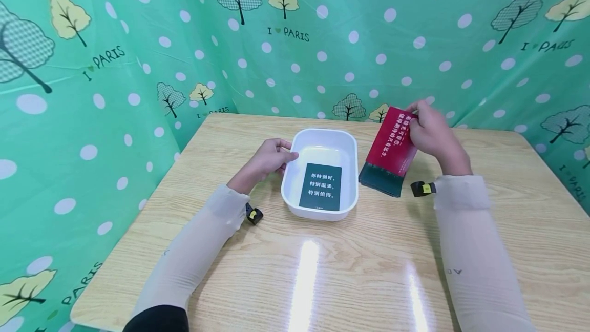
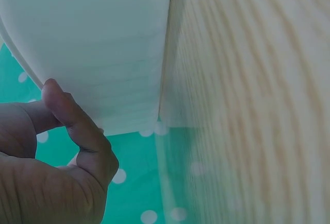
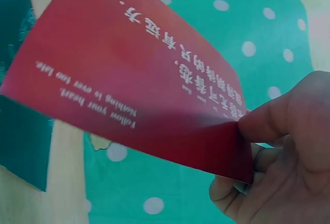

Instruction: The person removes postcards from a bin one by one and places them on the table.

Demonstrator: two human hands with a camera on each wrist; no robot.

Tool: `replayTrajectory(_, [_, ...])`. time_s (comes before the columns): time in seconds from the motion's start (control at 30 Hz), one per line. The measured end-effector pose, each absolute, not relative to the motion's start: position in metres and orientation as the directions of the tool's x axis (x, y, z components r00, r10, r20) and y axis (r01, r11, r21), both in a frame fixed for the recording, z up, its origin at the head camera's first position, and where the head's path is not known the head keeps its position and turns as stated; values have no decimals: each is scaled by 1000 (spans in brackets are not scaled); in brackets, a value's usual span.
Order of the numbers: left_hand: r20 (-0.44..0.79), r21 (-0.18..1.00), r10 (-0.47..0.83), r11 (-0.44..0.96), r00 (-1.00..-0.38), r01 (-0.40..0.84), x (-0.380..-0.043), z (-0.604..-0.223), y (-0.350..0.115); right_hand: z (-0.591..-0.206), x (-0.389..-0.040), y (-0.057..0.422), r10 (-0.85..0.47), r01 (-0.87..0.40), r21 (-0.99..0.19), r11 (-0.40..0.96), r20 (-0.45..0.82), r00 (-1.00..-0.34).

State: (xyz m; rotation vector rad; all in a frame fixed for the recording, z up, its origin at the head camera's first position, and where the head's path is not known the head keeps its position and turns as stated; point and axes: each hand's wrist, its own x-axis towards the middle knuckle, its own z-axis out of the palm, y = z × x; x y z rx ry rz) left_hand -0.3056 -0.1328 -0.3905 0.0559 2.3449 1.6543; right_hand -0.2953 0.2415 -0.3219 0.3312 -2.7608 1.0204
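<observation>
A white plastic tray [image 1: 288, 196] stands on the table, and a dark green card [image 1: 321, 186] with white writing lies inside it. My left hand [image 1: 272, 158] holds the tray's left rim between thumb and fingers; the left wrist view shows the fingers [image 2: 82, 126] against its outer wall. Right of the tray, my right hand [image 1: 430, 132] pinches a red card [image 1: 392, 140] with white writing by its far right end. The red card is tilted in the right wrist view. Beneath its near end lies dark green card material [image 1: 381, 181], mostly hidden, so I cannot tell how many pieces.
Everything stands on a light wooden table [image 1: 249, 275] with bright reflections near its front. A green curtain [image 1: 295, 76] with white dots and trees hangs along the back and left edges. Bare tabletop extends in front of the tray and to the far right.
</observation>
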Motion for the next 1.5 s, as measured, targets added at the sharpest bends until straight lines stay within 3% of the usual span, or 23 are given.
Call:
replayTrajectory(0.63, [-202,926,177,355,-963,-129,-306,-391,-133,-365,-316,242,-176,-143,-655,742,16,-984])
replayTrajectory(0.87, [-196,929,181,350,-964,-123,-306,-390,-133,-371,-317,245,-187,-122,-602,789,-46,-981])
replayTrajectory(1.17, [-186,930,184,350,-965,-113,-307,-392,-133,-377,-320,246,-237,-172,-452,875,-90,-967])
replayTrajectory(1.5, [-184,927,180,360,-966,-110,-307,-392,-133,-384,-321,243,-216,-137,-441,887,-135,-967])
